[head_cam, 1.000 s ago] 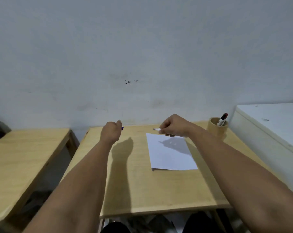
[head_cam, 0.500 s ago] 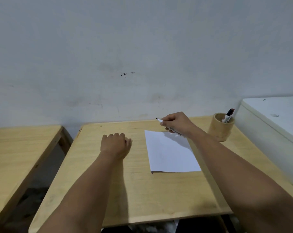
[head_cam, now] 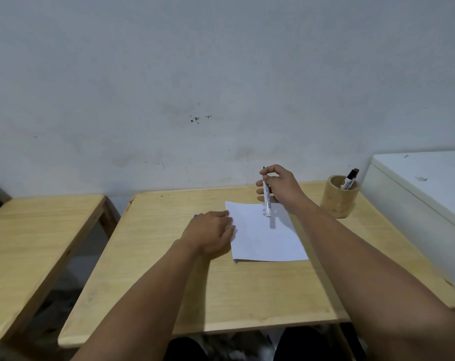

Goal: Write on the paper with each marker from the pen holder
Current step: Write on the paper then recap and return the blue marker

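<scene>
We see a pale wooden table (head_cam: 247,295), its grain showing under a smooth, low-sheen finish, bearing a matt white sheet of paper (head_cam: 266,238). At two o'clock from the sheet stands a smooth wooden pen holder (head_cam: 338,200). The marker (head_cam: 267,201) looks like glossy white plastic. Behind, the painted wall (head_cam: 221,74) is matt, scuffed and stained.

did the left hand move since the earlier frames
Yes. The left hand shifted right across the table toward the paper; its fingertips now rest on the sheet's left edge.
</scene>
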Motion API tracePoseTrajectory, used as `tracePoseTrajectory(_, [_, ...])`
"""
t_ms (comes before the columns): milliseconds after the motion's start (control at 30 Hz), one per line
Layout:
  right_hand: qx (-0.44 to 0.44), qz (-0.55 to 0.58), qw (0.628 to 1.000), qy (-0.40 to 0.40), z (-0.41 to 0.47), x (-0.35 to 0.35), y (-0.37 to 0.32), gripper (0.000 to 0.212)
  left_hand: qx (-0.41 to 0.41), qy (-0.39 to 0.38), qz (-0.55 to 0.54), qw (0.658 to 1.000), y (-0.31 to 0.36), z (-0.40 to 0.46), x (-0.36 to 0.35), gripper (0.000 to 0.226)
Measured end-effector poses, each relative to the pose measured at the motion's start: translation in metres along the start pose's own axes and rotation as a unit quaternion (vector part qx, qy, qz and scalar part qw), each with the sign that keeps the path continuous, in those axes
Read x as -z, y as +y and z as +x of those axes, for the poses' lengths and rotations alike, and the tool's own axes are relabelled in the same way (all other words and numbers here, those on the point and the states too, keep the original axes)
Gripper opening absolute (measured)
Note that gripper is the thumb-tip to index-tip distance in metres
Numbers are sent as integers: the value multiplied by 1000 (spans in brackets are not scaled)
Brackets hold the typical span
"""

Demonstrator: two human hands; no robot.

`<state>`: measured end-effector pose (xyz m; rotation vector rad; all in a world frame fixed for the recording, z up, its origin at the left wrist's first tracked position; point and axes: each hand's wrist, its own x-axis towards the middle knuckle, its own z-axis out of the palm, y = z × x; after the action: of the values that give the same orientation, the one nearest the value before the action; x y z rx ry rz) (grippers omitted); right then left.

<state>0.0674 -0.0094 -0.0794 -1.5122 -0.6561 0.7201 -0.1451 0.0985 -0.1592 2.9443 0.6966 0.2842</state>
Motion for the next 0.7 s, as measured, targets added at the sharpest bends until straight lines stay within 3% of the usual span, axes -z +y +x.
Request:
tracePoseTrajectory(233, [-72, 198, 977, -9, -3, 3, -3, 47, 4, 24, -8, 1000, 1, -17, -16, 55])
tracePoseTrajectory(333, [-74, 242, 967, -29, -1, -6, 6, 26, 11, 12, -23, 1000, 4, -17, -20, 60])
tracePoseTrajectory(400, [-77, 214, 973, -33, 1, -17, 13, 19, 25, 4, -48, 999, 6, -17, -23, 64])
tracePoseTrajectory(533, [-81, 79, 994, -3, 10, -44, 28, 33, 48, 3, -84, 995, 7, -18, -27, 78])
tracePoseTrajectory(633, [-55, 51, 997, 25, 15, -60, 45, 38, 45, -1, -87, 995, 5, -17, -27, 82])
tracePoseTrajectory(700, [-40, 35, 998, 24, 18, -67, 56, 30, 44, -2, -91, 995, 5, -17, -28, 83])
